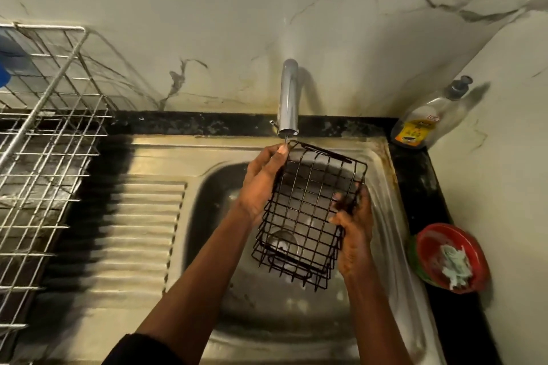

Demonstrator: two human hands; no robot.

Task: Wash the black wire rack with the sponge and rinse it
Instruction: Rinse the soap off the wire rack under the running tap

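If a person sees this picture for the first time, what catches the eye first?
The black wire rack, held in both hands over the steel sink at the centre: the left hand grips its far corner under the tap, the right hand its right edge. Next, the red bowl on the counter at the right.

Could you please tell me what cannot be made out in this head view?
Pale scrap in the red bowl: too blurred to call a sponge.
Bottle label: too small and blurred to read.
Blue item in the silver dish rack: cut off by the left edge.
Right hand fingers: partly behind the black wire rack.
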